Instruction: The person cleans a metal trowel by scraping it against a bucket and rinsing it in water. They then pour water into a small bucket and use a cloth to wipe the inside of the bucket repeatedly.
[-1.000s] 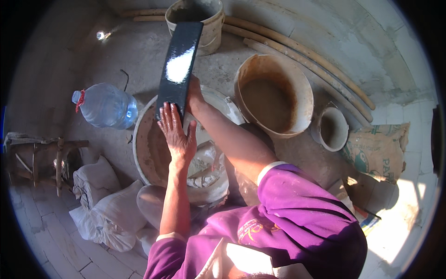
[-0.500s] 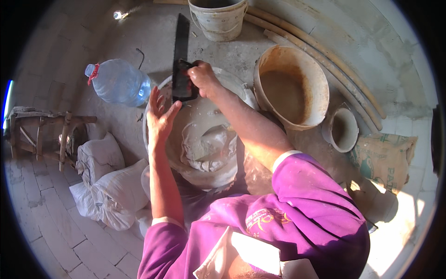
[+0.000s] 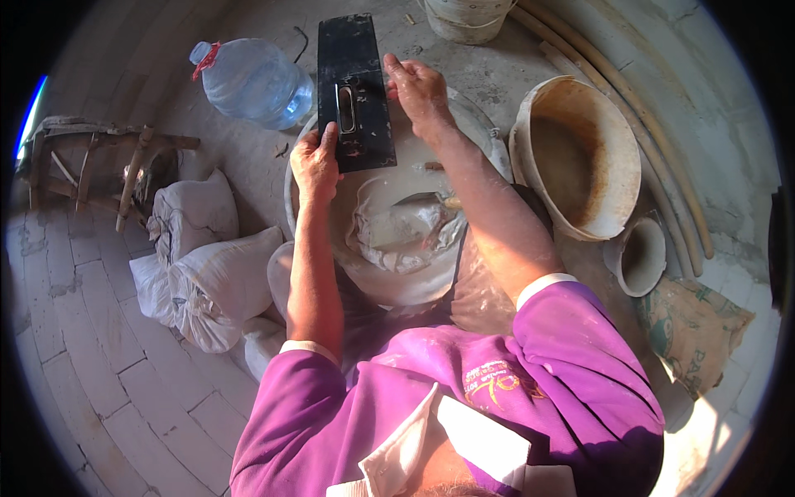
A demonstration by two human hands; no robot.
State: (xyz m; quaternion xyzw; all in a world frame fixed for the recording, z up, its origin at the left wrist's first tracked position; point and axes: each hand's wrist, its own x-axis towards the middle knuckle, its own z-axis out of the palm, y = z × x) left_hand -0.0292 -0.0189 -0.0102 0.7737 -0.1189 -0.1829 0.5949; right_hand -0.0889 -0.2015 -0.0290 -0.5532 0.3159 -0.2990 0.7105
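Note:
A black plastering float (image 3: 358,58), a flat rectangle with an oval handle on its upward face, is held over a round basin (image 3: 291,195). My left hand (image 3: 315,168) grips its lower left edge, with the thumb over the face. At its right edge is my right hand (image 3: 420,93), its fingers curled against that edge and partly hidden. Cloudy whitish liquid (image 3: 338,240) covers part of the basin's inside. A crumpled pale bag-like thing (image 3: 397,230) lies wet in it.
Left of the basin are a clear water jug (image 3: 257,81), a wooden frame (image 3: 91,161) and white sacks (image 3: 224,269). On the right stand a stained bucket (image 3: 526,166), a small pail (image 3: 643,257), long poles (image 3: 629,108) and a paper sack (image 3: 694,331). Another bucket (image 3: 468,21) stands farther off.
The float has turned from nearly edge-on to face up. My left hand has taken hold of its lower edge, and my right hand has moved from the handle to the right edge.

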